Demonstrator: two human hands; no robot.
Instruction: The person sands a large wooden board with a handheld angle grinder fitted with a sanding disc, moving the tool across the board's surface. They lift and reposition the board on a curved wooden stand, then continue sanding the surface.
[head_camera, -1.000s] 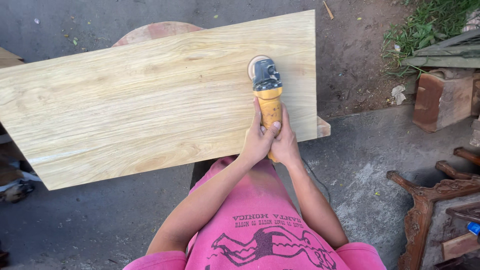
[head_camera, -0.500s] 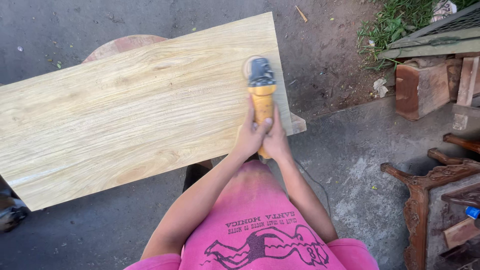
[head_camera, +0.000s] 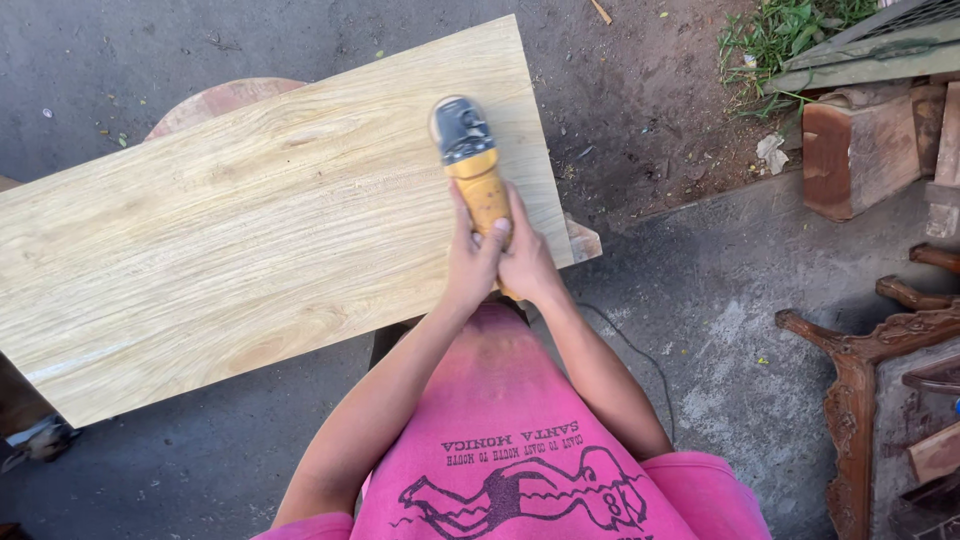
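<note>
A large pale wooden board (head_camera: 250, 220) with strong grain lies across a support in front of me. A yellow power sander (head_camera: 470, 160) with a grey head rests on the board's right part, its disc flat on the wood. My left hand (head_camera: 470, 260) and my right hand (head_camera: 525, 262) both wrap the yellow handle, side by side, at the board's near edge. A thin cord runs from the tool down past my right arm.
A round reddish stool top (head_camera: 215, 100) shows behind the board. Wooden blocks (head_camera: 850, 155) and grass lie at the upper right. Carved dark furniture parts (head_camera: 860, 390) stand at the right on the concrete ground.
The sander and both hands have shifted a little leftward along the board, away from its right end. The view has also panned slightly.
</note>
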